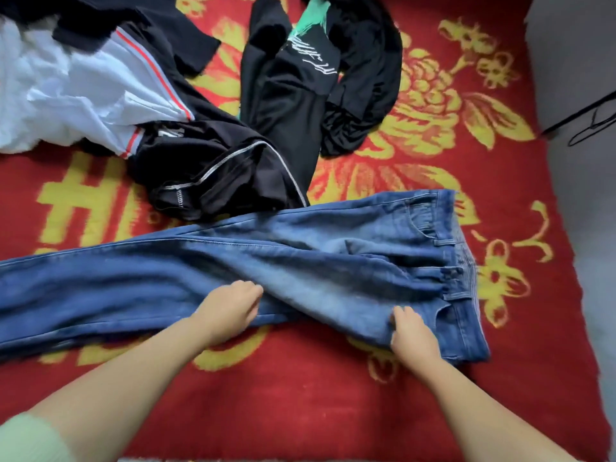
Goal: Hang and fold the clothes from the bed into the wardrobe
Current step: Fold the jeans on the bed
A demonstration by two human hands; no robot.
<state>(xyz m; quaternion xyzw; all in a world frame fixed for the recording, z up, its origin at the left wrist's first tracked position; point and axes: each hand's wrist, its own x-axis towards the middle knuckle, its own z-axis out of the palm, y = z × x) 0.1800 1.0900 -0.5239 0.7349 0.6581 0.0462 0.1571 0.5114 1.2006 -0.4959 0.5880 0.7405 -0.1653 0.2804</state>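
One pair of jeans [300,261] lies flat across the bed [300,395], waistband to my right. My left hand [230,311] rests on a leg, fingers loosely curled; my right hand [411,335] pinches the seat's edge. Beyond: one white garment [60,91], several black ones [283,105].

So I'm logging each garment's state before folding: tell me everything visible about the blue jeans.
The blue jeans look like faded mid-blue denim with pale stitching, belt loops and a pocket at the waistband on the right. They lie flat across the red floral blanket, legs stretching left past the frame edge. The left hand rests on a leg; the right hand grips the seat's near edge. A black garment overlaps their far edge.
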